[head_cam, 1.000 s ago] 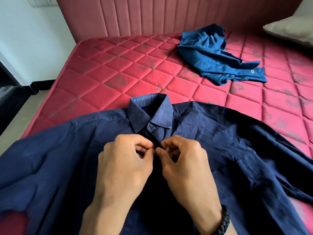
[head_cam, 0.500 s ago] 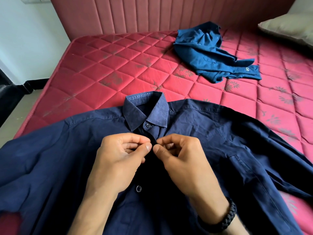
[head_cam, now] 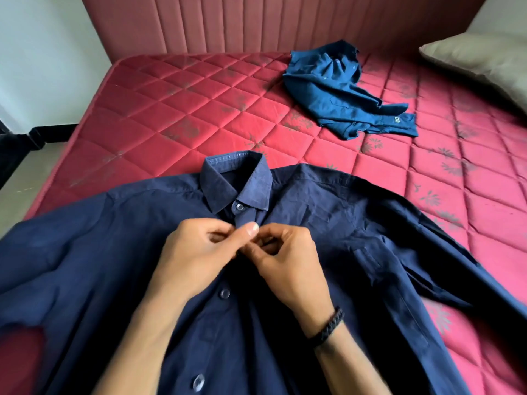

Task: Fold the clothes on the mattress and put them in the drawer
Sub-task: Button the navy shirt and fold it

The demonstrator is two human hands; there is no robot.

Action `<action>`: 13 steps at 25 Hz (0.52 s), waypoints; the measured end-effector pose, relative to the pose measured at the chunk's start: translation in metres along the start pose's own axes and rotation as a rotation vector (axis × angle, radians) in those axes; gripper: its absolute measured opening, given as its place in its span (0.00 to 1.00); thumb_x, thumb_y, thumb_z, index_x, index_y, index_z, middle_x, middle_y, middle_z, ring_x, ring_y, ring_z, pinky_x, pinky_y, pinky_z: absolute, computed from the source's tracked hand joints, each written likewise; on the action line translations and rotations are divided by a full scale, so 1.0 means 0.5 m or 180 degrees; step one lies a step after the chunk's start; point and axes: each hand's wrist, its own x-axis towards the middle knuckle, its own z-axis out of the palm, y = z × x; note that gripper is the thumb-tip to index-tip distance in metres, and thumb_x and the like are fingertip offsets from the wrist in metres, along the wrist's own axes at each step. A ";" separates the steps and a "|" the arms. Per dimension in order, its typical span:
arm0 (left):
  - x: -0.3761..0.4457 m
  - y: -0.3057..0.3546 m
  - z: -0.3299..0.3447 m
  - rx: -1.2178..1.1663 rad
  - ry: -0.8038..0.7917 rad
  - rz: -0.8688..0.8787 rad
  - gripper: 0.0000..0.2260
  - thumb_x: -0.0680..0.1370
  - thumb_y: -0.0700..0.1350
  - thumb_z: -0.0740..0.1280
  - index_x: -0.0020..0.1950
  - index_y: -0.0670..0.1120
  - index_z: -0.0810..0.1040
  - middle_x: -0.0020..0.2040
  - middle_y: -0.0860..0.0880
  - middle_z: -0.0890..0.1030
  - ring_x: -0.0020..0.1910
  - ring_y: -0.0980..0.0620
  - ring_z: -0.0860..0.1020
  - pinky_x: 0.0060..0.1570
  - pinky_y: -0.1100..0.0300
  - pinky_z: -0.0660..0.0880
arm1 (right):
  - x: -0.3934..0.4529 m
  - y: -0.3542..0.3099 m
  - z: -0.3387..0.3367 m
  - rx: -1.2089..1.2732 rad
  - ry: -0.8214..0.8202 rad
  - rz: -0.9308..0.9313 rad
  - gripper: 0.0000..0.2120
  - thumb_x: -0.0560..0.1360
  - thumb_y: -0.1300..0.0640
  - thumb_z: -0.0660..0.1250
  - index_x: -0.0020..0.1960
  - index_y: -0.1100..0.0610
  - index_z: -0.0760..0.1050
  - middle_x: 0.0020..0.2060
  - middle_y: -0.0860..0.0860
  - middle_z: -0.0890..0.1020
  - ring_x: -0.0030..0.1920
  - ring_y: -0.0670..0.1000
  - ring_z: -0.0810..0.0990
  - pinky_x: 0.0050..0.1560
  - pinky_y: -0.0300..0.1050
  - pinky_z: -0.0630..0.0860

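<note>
Two shirts (head_cam: 342, 229) (head_cam: 339, 89), one mattress (head_cam: 199, 115), one pillow (head_cam: 482, 61), two hands (head_cam: 199, 252) (head_cam: 288, 260)

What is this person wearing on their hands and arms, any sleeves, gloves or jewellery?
No gloves and no sleeves show: both forearms are bare up to the bottom edge of the picture. The left hand carries nothing, no ring or watch that can be seen. The right hand has one item at the wrist, a dark braided bracelet with a woven, zigzag look, sitting snugly round it.
</note>
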 end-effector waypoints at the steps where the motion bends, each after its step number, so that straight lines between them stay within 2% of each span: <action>1: 0.009 -0.018 0.002 0.0031 -0.0046 0.0058 0.18 0.70 0.66 0.75 0.43 0.52 0.86 0.36 0.52 0.86 0.38 0.56 0.85 0.41 0.58 0.79 | 0.001 0.002 -0.002 -0.0005 -0.0039 0.0015 0.03 0.73 0.52 0.77 0.44 0.50 0.86 0.34 0.44 0.86 0.35 0.42 0.83 0.41 0.46 0.82; 3: 0.021 -0.050 0.003 -0.0218 -0.0214 0.0065 0.12 0.72 0.57 0.76 0.47 0.50 0.84 0.37 0.51 0.86 0.39 0.54 0.85 0.40 0.61 0.76 | 0.002 0.002 -0.006 0.0097 -0.0158 0.0126 0.03 0.71 0.54 0.79 0.43 0.51 0.86 0.35 0.45 0.87 0.36 0.43 0.84 0.45 0.49 0.84; 5: 0.018 -0.064 0.001 -0.0458 -0.0139 0.0140 0.03 0.78 0.44 0.75 0.48 0.48 0.83 0.35 0.51 0.85 0.39 0.54 0.84 0.37 0.63 0.75 | 0.002 -0.007 -0.010 0.0241 -0.0235 0.0222 0.04 0.70 0.56 0.80 0.42 0.52 0.86 0.36 0.48 0.87 0.38 0.45 0.85 0.50 0.54 0.84; 6: 0.013 -0.064 0.004 -0.0501 -0.0062 0.0227 0.03 0.79 0.41 0.73 0.48 0.50 0.82 0.35 0.52 0.85 0.38 0.54 0.84 0.36 0.64 0.74 | 0.002 -0.008 -0.010 0.0273 -0.0202 0.0253 0.04 0.70 0.57 0.81 0.41 0.53 0.86 0.37 0.49 0.87 0.39 0.46 0.85 0.52 0.56 0.84; 10: -0.015 -0.048 0.006 -0.0427 0.0089 0.0298 0.09 0.79 0.40 0.72 0.48 0.55 0.80 0.34 0.56 0.84 0.37 0.57 0.84 0.35 0.65 0.74 | -0.011 -0.017 -0.009 0.0232 0.0000 0.0269 0.05 0.70 0.56 0.81 0.41 0.52 0.86 0.36 0.48 0.87 0.40 0.47 0.85 0.52 0.54 0.84; 13: -0.013 -0.046 0.000 -0.0477 0.0114 0.0289 0.07 0.80 0.39 0.71 0.50 0.51 0.81 0.35 0.54 0.84 0.35 0.59 0.83 0.34 0.66 0.73 | -0.009 -0.012 -0.001 0.0147 0.0037 0.0191 0.03 0.72 0.55 0.78 0.41 0.49 0.85 0.35 0.47 0.86 0.37 0.43 0.82 0.49 0.51 0.83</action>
